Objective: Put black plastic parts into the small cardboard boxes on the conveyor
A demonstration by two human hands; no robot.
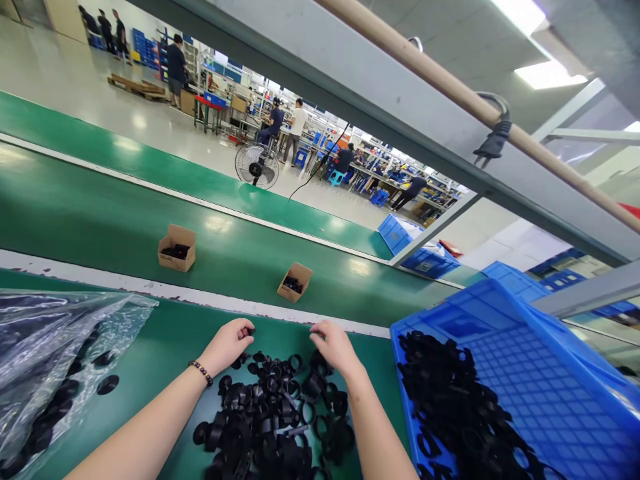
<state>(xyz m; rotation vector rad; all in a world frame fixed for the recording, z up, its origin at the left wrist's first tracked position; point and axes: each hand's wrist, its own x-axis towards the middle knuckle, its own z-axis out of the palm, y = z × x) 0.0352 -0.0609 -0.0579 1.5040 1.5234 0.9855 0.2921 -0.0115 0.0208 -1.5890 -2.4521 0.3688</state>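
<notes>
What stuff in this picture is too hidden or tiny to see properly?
In the head view:
Black piece in the left hand: mostly hidden by fingers.
Whether the right hand holds anything: too small to tell.
Blue bin: cut off by right and bottom edges.
Plastic bag: cut off by left edge.
Marks on the brown boxes: too small.

Gap between cartons, black parts (heaped) nearer, crate right

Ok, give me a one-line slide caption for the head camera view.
Left hand holding a small black piece, right hand opposite, at a pile of black parts beside a blue crate.
</notes>
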